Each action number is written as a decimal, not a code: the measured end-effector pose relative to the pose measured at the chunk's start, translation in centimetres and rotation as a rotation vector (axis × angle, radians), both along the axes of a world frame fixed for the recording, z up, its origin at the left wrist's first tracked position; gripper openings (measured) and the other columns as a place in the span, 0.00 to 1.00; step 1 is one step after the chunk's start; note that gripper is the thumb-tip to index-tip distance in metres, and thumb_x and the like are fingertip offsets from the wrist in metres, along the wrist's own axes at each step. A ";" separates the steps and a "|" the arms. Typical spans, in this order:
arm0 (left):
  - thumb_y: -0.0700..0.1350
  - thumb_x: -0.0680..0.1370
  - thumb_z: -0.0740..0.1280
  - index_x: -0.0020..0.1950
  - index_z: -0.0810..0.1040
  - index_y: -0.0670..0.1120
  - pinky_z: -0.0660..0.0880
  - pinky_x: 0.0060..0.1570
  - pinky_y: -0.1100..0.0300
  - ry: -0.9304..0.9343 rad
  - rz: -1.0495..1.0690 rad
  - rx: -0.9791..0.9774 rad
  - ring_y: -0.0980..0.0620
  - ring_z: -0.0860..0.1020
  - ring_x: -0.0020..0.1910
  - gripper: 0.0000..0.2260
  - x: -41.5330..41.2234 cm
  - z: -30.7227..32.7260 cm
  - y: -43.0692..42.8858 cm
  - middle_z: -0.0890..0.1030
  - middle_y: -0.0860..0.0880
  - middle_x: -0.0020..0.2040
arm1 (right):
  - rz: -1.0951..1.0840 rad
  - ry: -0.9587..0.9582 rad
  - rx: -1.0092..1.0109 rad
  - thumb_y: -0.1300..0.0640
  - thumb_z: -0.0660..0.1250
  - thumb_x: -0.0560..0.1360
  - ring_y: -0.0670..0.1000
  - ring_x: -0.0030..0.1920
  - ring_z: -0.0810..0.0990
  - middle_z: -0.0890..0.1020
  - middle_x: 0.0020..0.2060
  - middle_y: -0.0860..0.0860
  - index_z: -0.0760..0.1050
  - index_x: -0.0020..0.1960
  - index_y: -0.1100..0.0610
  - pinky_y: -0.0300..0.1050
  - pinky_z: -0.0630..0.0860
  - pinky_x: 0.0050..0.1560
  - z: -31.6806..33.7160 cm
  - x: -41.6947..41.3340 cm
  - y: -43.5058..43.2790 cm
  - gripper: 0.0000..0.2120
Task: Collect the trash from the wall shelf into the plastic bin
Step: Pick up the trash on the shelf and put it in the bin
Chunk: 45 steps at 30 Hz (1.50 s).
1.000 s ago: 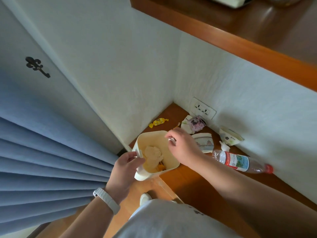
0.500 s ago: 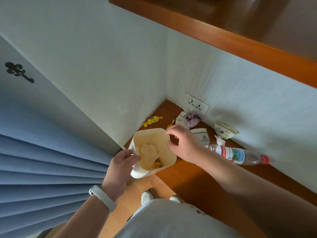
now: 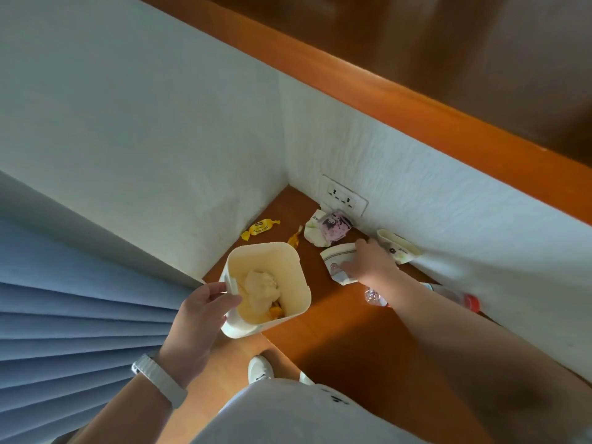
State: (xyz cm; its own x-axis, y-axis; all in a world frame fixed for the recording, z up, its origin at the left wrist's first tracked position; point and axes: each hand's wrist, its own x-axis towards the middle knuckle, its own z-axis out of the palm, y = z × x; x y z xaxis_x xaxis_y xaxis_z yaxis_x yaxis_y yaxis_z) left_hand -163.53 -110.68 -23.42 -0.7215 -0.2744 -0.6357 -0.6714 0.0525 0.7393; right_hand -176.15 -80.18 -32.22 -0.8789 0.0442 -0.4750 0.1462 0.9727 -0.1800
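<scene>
**Bin partly filled, most of the shelf trash yet to go**

The plastic bin (image 3: 299, 280) sits tilted at the edge of the wall shelf (image 3: 352, 334), its mouth open toward us. Our left hand (image 3: 201, 312) grips it by the near rim, thumb hooked over the edge. Inside lie a crumpled pale wad (image 3: 261, 286) and some orange scraps (image 3: 275, 312), so we judge that a first part of the collecting is done.

Our right hand (image 3: 368, 264) reaches past the bin and rests on a flattened paper cup (image 3: 334, 262). The fingers lie spread over the cup; the blur keeps us from telling whether they have closed on it.

More remains around that hand. Just beyond its thumb a second paper cup (image 3: 400, 249) lies on its side against the wall. Ahead of the fingertips is a crumpled pink-and-white wrapper (image 3: 330, 230). Farther toward the corner are a small yellow wrapper (image 3: 294, 238) and a yellow candy (image 3: 259, 229). Under the forearm a plastic bottle (image 3: 374, 298) shows only in part.

By our count at least six pieces wait, so the task looks well short of half done.
</scene>
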 end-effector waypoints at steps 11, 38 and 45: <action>0.40 0.78 0.70 0.61 0.80 0.43 0.76 0.59 0.50 0.013 0.028 0.014 0.42 0.81 0.58 0.12 -0.4 0.8 -0.1 0.84 0.42 0.56 | -0.156 -0.007 -0.118 0.41 0.73 0.67 0.59 0.61 0.73 0.72 0.62 0.58 0.59 0.69 0.59 0.54 0.76 0.56 -1.2 -0.6 -1.0 0.41; 0.49 0.67 0.73 0.56 0.83 0.47 0.77 0.50 0.54 0.081 0.021 0.092 0.45 0.84 0.54 0.19 1.4 2.1 -1.5 0.87 0.46 0.50 | -0.012 0.450 -0.758 0.49 0.66 0.73 0.41 0.41 0.80 0.80 0.44 0.38 0.71 0.54 0.41 0.38 0.79 0.34 13.6 6.1 -6.8 0.10; 0.41 0.76 0.71 0.56 0.83 0.45 0.76 0.44 0.58 0.096 0.057 0.188 0.47 0.84 0.51 0.09 2.0 2.5 -2.0 0.87 0.44 0.50 | 0.259 0.203 -0.724 0.53 0.66 0.74 0.44 0.34 0.78 0.80 0.39 0.44 0.73 0.51 0.46 0.44 0.73 0.29 15.0 7.0 -10.4 0.06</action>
State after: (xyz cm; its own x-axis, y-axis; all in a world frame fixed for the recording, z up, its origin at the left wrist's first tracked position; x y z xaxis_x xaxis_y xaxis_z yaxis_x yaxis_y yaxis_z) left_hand -161.49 -112.63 -20.97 -0.7681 -0.1996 -0.6084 -0.5949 -0.1291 0.7934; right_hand -169.12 -90.63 -17.27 -0.8916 -0.4315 -0.1370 -0.1719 0.6026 -0.7793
